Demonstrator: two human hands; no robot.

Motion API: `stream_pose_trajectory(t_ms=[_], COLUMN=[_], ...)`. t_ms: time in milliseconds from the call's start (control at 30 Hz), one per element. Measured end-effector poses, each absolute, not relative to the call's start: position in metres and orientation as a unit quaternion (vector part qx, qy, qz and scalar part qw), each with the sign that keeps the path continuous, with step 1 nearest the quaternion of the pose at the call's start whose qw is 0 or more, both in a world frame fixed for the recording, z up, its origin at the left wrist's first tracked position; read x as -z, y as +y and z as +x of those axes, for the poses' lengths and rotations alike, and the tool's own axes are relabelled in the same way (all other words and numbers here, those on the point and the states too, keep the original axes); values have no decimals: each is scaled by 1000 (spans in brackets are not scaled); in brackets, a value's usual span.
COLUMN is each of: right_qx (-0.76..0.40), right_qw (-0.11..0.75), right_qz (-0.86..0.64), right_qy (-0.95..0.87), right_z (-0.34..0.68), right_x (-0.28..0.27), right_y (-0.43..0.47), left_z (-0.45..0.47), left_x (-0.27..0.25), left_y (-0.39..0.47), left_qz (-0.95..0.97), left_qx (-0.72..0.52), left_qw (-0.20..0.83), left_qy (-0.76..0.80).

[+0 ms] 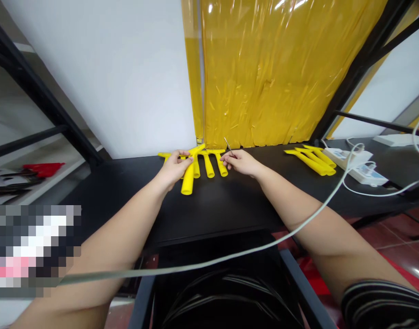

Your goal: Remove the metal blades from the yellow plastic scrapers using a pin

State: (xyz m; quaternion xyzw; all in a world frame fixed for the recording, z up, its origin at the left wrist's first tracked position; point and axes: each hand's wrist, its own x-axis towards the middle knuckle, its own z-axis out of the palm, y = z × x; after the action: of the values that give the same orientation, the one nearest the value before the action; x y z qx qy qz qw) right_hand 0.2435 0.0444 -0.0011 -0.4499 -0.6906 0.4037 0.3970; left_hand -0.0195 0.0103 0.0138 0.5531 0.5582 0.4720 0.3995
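A yellow tubular piece with a flared cross-end (187,180) is in the left grip (174,170), which is clamped on it, thumb lying along its neck; its open tube end points down, toward the person. The right grip (242,162) is closed on a thin metal tool (227,143), whose shaft slants up and to the left out of the fingers. Between the two grips, similar yellow pieces (209,167) lie side by side on the black surface (212,208), the rightmost just beside the right fingertips. Well to the right of the right grip, a second group of yellow pieces (312,161) lies near a white power strip (356,165). Beyond the right grip hangs a yellow plastic sheet (264,77); beyond the left grip stands a white panel (127,77). A pale cable (237,252) crosses nearer the person than both grips.
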Motion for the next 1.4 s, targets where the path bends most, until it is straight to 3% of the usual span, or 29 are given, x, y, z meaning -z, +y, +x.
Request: stream_pose_trajectory(t_ms=[467, 533, 633, 733, 800, 967, 1300, 1400], right_qx=[-425, -398, -296, -191, -151, -114, -110, -116], right_qw=[439, 449, 440, 382, 340, 237, 265, 234], right_qz=[-415, -459, -563, -655, -682, -689, -671, -653], right_qy=[-674, -655, -634, -624, -630, -675, -684, -711], right_z=[205, 214, 235, 252, 257, 251, 258, 248], right_x=[7, 7, 8, 14, 20, 30, 18, 11], right_y=[17, 29, 56, 83, 96, 108, 109, 99], left_z=[17, 12, 1, -10, -15, -17, -6, -3], left_x=[1, 2, 1, 0, 0, 5, 11, 11], left_y=[5, 7, 12, 19, 23, 29, 24, 21], left_qz=[625, 665, 748, 805, 825, 856, 878, 880], left_qx=[-471, -455, -418, -337, -294, -244, -157, -140], left_qw=[494, 452, 279, 104, 47, 34, 29, 28], left_qy=[378, 383, 433, 476, 481, 454, 452, 452])
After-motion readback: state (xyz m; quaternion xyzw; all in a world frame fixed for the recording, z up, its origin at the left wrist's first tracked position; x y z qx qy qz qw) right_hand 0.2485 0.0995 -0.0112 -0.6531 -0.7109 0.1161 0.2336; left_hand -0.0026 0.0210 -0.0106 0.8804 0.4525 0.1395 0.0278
